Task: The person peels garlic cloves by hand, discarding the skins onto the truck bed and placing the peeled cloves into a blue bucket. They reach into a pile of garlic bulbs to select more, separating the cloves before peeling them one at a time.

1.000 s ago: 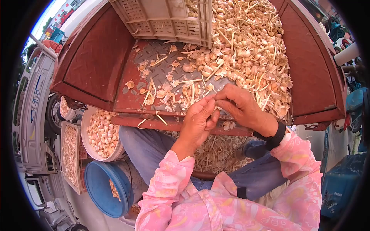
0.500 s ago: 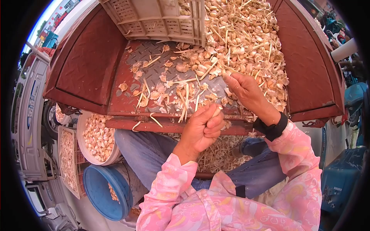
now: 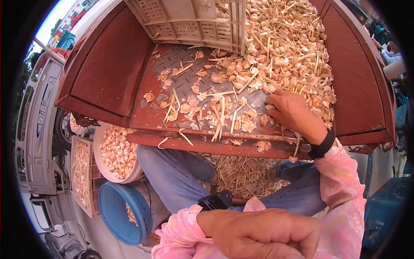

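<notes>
My right hand (image 3: 293,113) reaches over the front edge of the red metal bed (image 3: 142,116), its fingers curled at the near side of the garlic heap (image 3: 297,56); what they hold, if anything, is hidden. Close to the camera, above my lap, my left hand (image 3: 263,233) is curled, with its fingertips pressed together; its contents cannot be made out. Dry stalks and papery skins (image 3: 220,114) lie scattered on the bed left of my right hand.
A plastic crate (image 3: 194,26) stands tilted at the back. On the lower left are a white bucket of cloves (image 3: 117,157), a blue bucket (image 3: 118,216) and a crate of garlic (image 3: 82,175). Skins and stalks (image 3: 246,175) litter the ground between the legs.
My left hand has moved from the bed's edge down toward the camera, and the pale clove in it no longer shows. My right hand has lowered its fingers to the heap. The view has shifted slightly.
</notes>
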A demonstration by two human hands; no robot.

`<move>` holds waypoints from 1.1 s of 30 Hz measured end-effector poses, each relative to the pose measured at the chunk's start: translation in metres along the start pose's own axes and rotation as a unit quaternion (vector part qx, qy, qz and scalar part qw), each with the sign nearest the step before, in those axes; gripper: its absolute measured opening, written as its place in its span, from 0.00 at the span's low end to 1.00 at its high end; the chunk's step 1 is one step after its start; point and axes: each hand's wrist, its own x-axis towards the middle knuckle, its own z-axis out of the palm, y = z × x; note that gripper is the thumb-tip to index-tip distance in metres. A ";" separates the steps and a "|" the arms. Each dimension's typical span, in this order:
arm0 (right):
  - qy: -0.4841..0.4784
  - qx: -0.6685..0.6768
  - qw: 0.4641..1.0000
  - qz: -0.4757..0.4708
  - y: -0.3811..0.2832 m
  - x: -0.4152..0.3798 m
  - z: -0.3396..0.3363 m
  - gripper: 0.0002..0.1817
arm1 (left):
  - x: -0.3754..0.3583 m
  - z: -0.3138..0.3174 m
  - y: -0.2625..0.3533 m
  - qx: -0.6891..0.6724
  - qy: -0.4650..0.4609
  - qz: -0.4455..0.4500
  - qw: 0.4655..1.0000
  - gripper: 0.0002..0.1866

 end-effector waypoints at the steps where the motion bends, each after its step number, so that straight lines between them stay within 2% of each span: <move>1: -0.009 0.001 1.000 -0.001 -0.001 0.000 -0.001 0.06 | 0.003 0.003 -0.005 -0.007 -0.007 0.028 1.000 0.12; 5: 0.050 0.143 0.988 0.014 -0.003 0.000 0.002 0.07 | 0.017 0.022 -0.009 -0.045 -0.042 0.115 0.991 0.11; 6: 0.003 0.279 0.956 0.092 -0.002 0.000 -0.001 0.08 | 0.017 0.026 -0.010 -0.056 -0.046 0.124 0.990 0.11; 9: 0.018 0.545 0.825 0.150 0.006 -0.003 -0.002 0.08 | 0.017 0.030 -0.013 -0.073 -0.042 0.116 0.990 0.13; 14: 0.022 0.623 0.753 0.209 0.002 -0.015 -0.014 0.06 | 0.021 0.033 -0.015 -0.081 -0.038 0.129 0.988 0.12; 19: 0.035 0.666 0.719 0.193 0.001 -0.024 -0.023 0.06 | 0.023 0.032 -0.011 -0.056 -0.033 0.152 0.986 0.11; 21: 0.053 0.696 0.687 0.200 0.001 -0.029 -0.026 0.07 | 0.010 0.032 0.002 0.024 0.047 0.052 0.997 0.12; 22: 0.060 0.716 0.673 0.173 -0.001 -0.034 -0.030 0.07 | -0.011 0.034 0.015 0.076 0.127 -0.059 0.987 0.14; 23: 0.068 0.734 0.660 0.145 -0.006 -0.037 -0.034 0.07 | -0.026 0.034 0.031 0.080 0.244 0.031 0.966 0.13; 24: 0.076 0.751 0.646 0.113 -0.011 -0.039 -0.039 0.08 | -0.041 0.034 0.047 0.102 0.356 0.117 0.922 0.13; 25: 0.036 0.780 0.622 0.052 -0.021 -0.046 -0.050 0.09 | -0.063 0.013 0.052 0.205 0.400 0.269 0.852 0.09; 26: -0.004 0.799 0.601 -0.033 -0.032 -0.053 -0.059 0.10 | -0.090 0.008 0.067 0.287 0.578 0.309 0.699 0.07; 27: -0.019 0.803 0.593 -0.046 -0.052 -0.063 -0.074 0.09 | -0.131 -0.008 0.085 0.382 0.654 0.321 0.568 0.08; 28: -0.035 0.813 0.577 -0.074 -0.064 -0.074 -0.081 0.08 | -0.185 -0.020 0.098 0.447 0.725 0.274 0.446 0.08; 29: -0.091 0.769 0.616 -0.145 -0.061 -0.077 -0.089 0.07 | -0.249 -0.029 0.110 0.478 0.763 0.207 0.383 0.08; 30: -0.099 0.754 0.612 -0.216 -0.067 -0.073 -0.092 0.04 | -0.311 -0.038 0.118 0.505 0.791 0.138 0.315 0.09; 31: -0.081 0.772 0.584 -0.240 -0.074 -0.076 -0.093 0.04 | -0.369 -0.049 0.120 0.508 0.821 0.052 0.255 0.09; 32: -0.063 0.787 0.554 -0.264 -0.082 -0.081 -0.095 0.04 | -0.403 -0.056 0.118 0.505 0.841 -0.034 0.191 0.11; 33: -0.052 0.790 0.556 -0.253 -0.088 -0.082 -0.104 0.04 | -0.404 -0.058 0.116 0.582 0.800 -0.061 0.131 0.12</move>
